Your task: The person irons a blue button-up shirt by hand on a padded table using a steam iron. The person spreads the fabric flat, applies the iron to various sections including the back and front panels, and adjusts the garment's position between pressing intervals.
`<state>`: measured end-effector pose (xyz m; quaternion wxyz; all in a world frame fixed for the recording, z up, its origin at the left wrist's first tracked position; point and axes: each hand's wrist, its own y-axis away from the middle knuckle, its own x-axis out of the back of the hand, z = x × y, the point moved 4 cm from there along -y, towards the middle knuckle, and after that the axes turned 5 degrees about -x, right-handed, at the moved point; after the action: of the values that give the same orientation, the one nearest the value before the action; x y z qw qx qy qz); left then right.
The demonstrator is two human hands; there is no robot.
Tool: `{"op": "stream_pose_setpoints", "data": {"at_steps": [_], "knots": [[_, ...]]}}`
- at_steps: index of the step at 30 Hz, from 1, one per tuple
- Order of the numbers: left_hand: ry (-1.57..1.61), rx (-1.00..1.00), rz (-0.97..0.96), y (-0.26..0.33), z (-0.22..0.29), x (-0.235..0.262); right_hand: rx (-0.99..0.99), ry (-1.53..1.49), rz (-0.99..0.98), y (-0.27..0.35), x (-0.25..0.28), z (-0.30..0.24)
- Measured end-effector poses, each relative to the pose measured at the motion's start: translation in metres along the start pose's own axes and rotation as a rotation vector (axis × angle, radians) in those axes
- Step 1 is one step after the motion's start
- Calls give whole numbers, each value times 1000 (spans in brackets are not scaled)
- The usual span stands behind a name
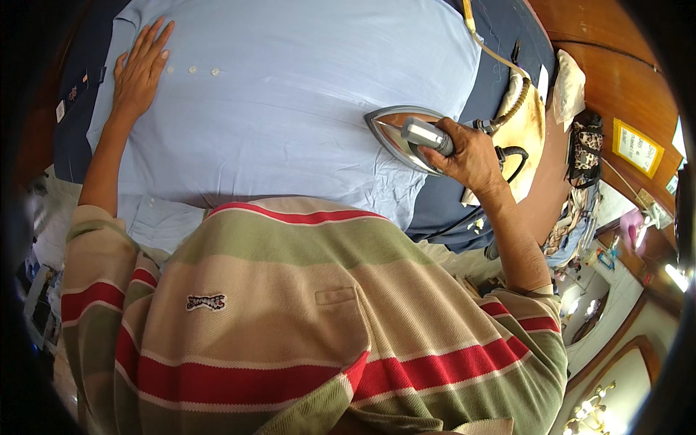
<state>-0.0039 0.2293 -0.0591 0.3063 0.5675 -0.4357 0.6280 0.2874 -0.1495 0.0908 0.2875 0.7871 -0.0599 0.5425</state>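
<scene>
A light blue shirt (268, 94) is spread over a dark blue padded surface, its small white buttons near the left. Flat on the cloth at the upper left lies my left hand (143, 71), fingers stretched out. My right hand (471, 156) is wrapped around the handle of a steam iron (395, 130), whose soleplate rests on the shirt with its tip toward the left. Wrinkles show in the cloth below and left of the iron. A hose (515, 105) and a black cable run from the back of the iron.
A scorched cream cloth (533, 138) lies right of the iron, under the hose. Beyond it are a white cloth bundle (569, 83), a leopard-print bag (587, 148) and a pile of clothes (569, 228). Wooden panelling (609, 87) borders the far right.
</scene>
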Motion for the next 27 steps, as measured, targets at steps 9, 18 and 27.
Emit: {"op": "stream_pose_setpoints", "data": {"at_steps": [9,18,27], "knots": [[-52,12,-12,1,0,-1,178,-1,-3,8,-2,-5],[-83,18,-74,0,6,2,36,-170,-31,-41,4,-47],[-55,19,-47,-2,2,0,241,-103,-115,-100,0,-139]]}}
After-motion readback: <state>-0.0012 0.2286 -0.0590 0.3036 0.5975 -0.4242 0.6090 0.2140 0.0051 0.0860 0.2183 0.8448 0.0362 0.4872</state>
